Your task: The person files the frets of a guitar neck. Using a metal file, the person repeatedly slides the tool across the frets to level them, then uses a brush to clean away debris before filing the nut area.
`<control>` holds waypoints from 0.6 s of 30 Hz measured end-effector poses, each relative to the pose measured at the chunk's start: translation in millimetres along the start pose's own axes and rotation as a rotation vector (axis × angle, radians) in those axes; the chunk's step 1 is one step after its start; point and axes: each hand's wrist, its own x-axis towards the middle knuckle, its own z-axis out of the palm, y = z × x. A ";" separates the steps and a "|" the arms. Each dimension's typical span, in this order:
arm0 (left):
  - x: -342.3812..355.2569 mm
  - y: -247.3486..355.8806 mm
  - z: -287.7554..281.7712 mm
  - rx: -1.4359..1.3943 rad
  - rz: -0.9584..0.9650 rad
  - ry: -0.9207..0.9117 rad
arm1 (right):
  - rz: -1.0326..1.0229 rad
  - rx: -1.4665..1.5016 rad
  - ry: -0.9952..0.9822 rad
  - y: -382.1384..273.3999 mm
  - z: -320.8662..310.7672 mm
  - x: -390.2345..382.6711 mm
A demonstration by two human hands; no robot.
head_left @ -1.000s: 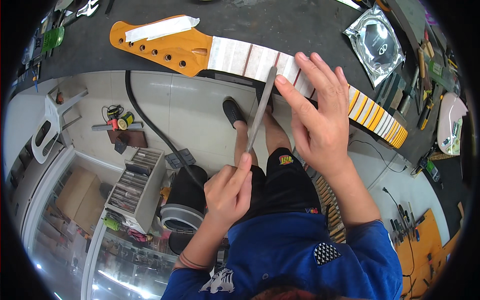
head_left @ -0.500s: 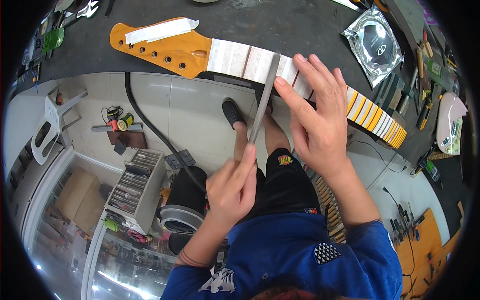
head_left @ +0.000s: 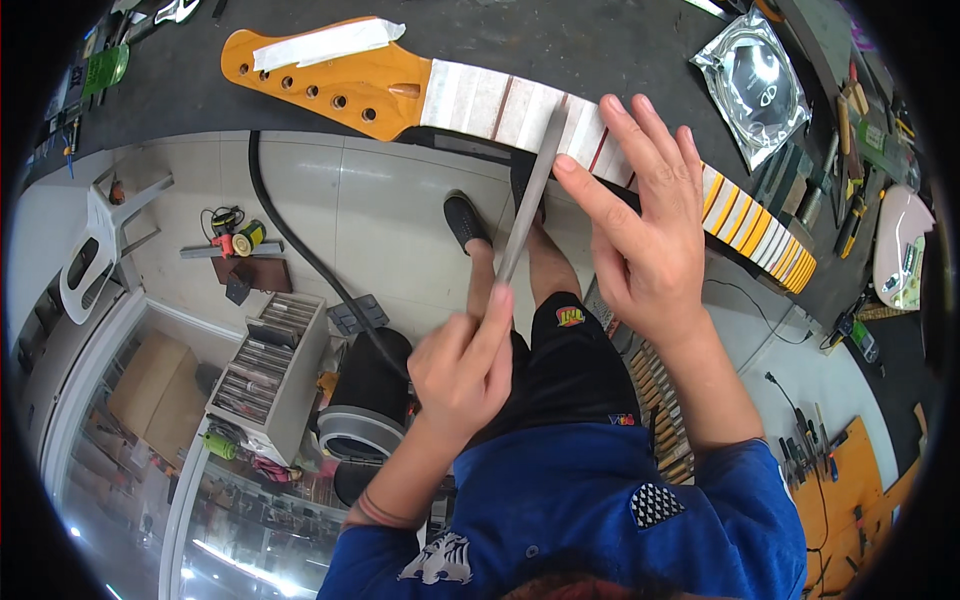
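A guitar neck (head_left: 465, 100) lies along the bench edge, its fingerboard masked in pale tape strips with bare slots between. White tape (head_left: 330, 43) covers part of its amber headstock (head_left: 310, 80). My left hand (head_left: 462, 362) is closed round the near end of a slim grey metal file (head_left: 528, 205), index finger stretched along it. The file slants up and right, its far end over the fingerboard. My right hand (head_left: 650, 215) has its fingers stretched and apart over the neck. One fingertip is beside the file, perhaps touching it; whether the palm presses on the neck cannot be told.
A silver packet (head_left: 752, 90) lies on the dark bench (head_left: 560, 40) beyond the neck. Hand tools and a pale pink guitar body (head_left: 905, 245) are at the right. Below the bench are a black hose (head_left: 300, 255), a white stool (head_left: 95, 245) and a drawer box (head_left: 270, 365).
The neck and bench edge sit slightly higher in the picture, along with the floor things at the left. My right hand and the file's far end have shifted slightly right. Both hands keep their pose.
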 end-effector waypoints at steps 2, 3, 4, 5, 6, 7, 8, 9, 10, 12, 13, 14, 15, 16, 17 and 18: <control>37.8 -0.8 11.3 0.022 0.027 0.069 | -0.003 0.001 0.010 -2.6 0.2 1.6; 57.3 -0.3 17.3 0.025 0.037 0.092 | 0.002 -0.008 0.008 -2.9 -1.3 2.1; 72.3 3.0 18.2 0.015 0.041 0.076 | 0.007 -0.011 0.008 -3.4 -1.7 2.6; 77.8 4.3 17.7 0.006 0.045 0.061 | 0.006 -0.007 0.006 -4.5 -1.8 3.3; 73.6 3.9 14.3 -0.006 0.051 0.061 | 0.010 -0.010 0.003 -5.7 -1.9 4.0; 60.4 2.8 12.0 -0.009 0.050 0.058 | 0.017 -0.019 -0.002 -5.6 -3.1 3.2; 37.2 -1.1 10.0 -0.021 0.031 0.036 | 0.021 -0.017 -0.003 -4.9 -2.7 1.0; 20.2 -2.7 6.4 -0.033 0.026 0.026 | 0.017 -0.030 -0.009 -4.0 -5.2 1.8; 0.8 -6.3 2.8 -0.036 0.018 0.014 | 0.015 -0.037 -0.012 -2.9 -3.4 0.6; -23.2 -7.5 -3.2 -0.093 -0.013 -0.025 | 0.022 -0.035 -0.010 -3.1 -3.2 0.7; -14.9 -5.5 -3.1 -0.089 -0.015 -0.025 | 0.018 -0.022 -0.007 -4.9 -2.3 2.3; 4.5 -2.6 1.1 -0.100 -0.022 0.015 | 0.016 -0.021 -0.008 -5.8 -1.6 2.9; 28.9 -1.7 7.4 -0.120 -0.010 0.043 | 0.017 -0.022 -0.003 -6.2 -0.3 3.0; 53.6 -0.7 14.6 -0.141 0.003 0.070 | 0.019 -0.026 0.000 -6.2 0.5 2.6; 67.1 0.8 16.9 -0.161 0.020 0.078 | 0.019 -0.033 -0.002 -5.6 -2.8 4.4; 78.5 0.9 18.9 -0.174 0.037 0.086 | 0.025 -0.033 0.001 -5.9 -3.7 4.6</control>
